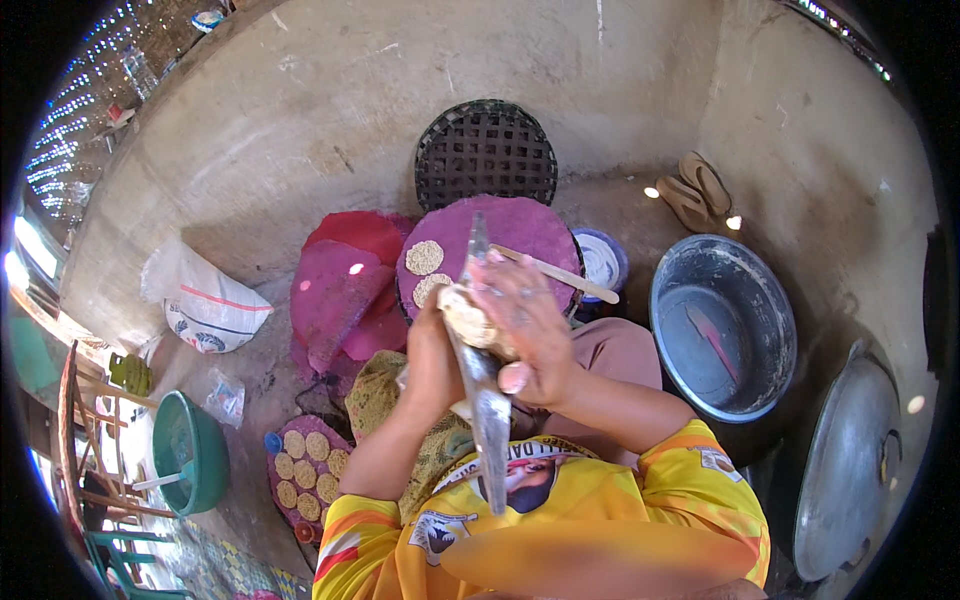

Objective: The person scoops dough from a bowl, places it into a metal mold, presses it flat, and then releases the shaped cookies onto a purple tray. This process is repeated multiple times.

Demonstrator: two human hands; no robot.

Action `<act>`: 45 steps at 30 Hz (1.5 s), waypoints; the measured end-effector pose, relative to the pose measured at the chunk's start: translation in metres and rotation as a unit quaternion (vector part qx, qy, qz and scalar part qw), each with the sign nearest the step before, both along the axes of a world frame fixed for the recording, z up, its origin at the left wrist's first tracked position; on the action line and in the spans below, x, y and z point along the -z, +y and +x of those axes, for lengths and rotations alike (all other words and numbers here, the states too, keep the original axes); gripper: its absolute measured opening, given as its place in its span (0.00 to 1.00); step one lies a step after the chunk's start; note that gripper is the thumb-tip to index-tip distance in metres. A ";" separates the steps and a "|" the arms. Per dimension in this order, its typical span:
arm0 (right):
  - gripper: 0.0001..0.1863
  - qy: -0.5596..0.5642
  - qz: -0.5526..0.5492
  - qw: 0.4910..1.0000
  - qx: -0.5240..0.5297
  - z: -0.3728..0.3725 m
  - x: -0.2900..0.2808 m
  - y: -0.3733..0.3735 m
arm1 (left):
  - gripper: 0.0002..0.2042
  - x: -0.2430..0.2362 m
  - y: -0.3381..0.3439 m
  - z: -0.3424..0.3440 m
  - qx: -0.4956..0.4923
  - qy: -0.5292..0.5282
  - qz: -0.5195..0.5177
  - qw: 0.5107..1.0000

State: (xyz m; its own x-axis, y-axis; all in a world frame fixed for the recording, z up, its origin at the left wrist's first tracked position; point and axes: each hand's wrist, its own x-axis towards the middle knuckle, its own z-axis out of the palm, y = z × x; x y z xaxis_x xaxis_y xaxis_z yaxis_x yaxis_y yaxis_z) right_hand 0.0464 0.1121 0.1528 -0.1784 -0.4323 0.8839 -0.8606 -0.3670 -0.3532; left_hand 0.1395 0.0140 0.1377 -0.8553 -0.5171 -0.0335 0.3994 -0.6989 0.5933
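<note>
My left hand [433,352] grips a flat metal plate [488,425], which stands nearly edge-on to me above my lap; most of its fingers are hidden. My right hand [530,325] is closed over a pale, lumpy dough-like mass [467,317] against the plate's upper part. Beyond both hands lies a round board with purple cloth [510,215]. On it are a round grainy cake [424,257], a second cake [431,288] partly behind my left hand, and a flat wooden stick [560,273].
Lower left, several round cakes [317,446] lie on another purple cloth. A green basin [199,455] and a white sack [215,310] stand to the left. On the right are a large grey basin [690,345], a big metal lid [845,470] and sandals [697,190]. A woven tray [487,155] leans against the wall.
</note>
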 end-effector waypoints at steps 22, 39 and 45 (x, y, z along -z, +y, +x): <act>0.08 0.106 0.408 0.838 0.346 -0.160 0.172 -0.019 | 0.19 0.013 -0.152 0.012 -0.081 0.080 -0.309 0.944; 0.11 0.003 0.350 0.917 0.193 -0.068 -0.041 0.037 | 0.15 0.036 -0.157 -0.016 -0.138 -0.139 -0.473 0.859; 0.08 0.264 0.361 0.851 0.277 -0.050 -0.076 0.027 | 0.18 0.033 -0.137 -0.009 -0.176 -0.257 -0.676 0.667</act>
